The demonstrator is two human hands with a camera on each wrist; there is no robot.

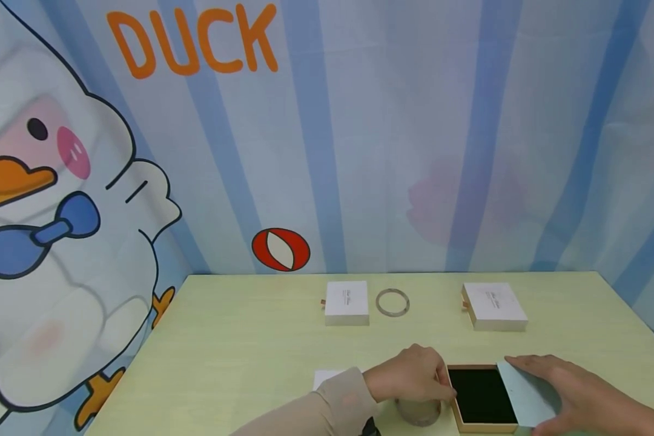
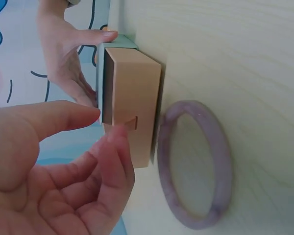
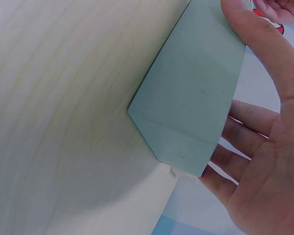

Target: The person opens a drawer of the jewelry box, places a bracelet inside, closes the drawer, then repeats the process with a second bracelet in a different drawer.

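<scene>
A small drawer box lies at the table's right front. Its tan drawer, dark inside, is slid partly out of a pale green sleeve. My right hand grips the sleeve between thumb and fingers; the right wrist view shows them on opposite sides. The left hand is at the drawer's front. In the left wrist view its fingertips are beside a small tab, with the thumb apart from them near the rim; contact is unclear. A pale purple bangle lies below that hand, beside the drawer.
At the back stand a white box and another white box, with a second bangle lying beside the first. A white object is partly hidden behind my left forearm. A printed curtain hangs behind the table.
</scene>
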